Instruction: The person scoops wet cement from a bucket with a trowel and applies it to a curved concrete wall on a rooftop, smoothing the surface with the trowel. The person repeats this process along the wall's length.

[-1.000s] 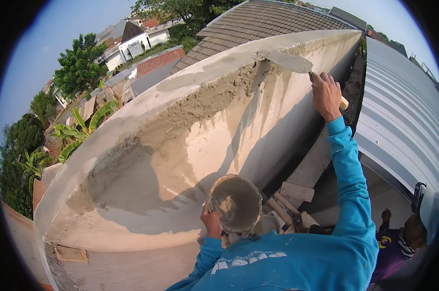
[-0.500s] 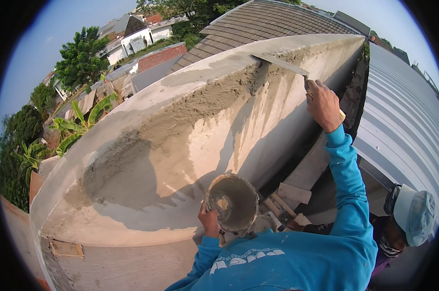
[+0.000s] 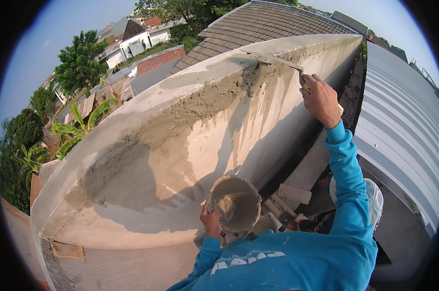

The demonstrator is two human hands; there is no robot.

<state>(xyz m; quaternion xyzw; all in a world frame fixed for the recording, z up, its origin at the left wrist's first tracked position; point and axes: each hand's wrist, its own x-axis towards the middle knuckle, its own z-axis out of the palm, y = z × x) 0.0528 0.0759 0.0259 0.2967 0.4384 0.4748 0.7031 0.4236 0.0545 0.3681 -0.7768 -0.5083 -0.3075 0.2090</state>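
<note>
My right hand (image 3: pixel 322 103) is closed round the handle of a trowel. The long, thin trowel blade (image 3: pixel 281 61) reaches left across the top edge of a curved wall (image 3: pixel 132 213). Rough wet mortar (image 3: pixel 180 119) covers a band of the wall's inner face just under that edge, and a damp patch spreads along the top. Lower down, my left hand (image 3: pixel 210 223) grips the rim of a round bucket (image 3: pixel 255 206), tilted so its inside shows. Some mortar clings in it, with a paler lump at the bottom.
A co-worker in a pale hat (image 3: pixel 375 200) is partly hidden behind my right arm. Wood pieces (image 3: pixel 294 193) lie below the bucket. Ribbed metal roofing (image 3: pixel 399 126) runs along the right; a tiled roof (image 3: pixel 273 26) stands beyond the wall.
The trowel blade has shifted up and slightly left onto the wall's top edge. The bucket has tipped a little. The co-worker has moved left, behind my right arm.
</note>
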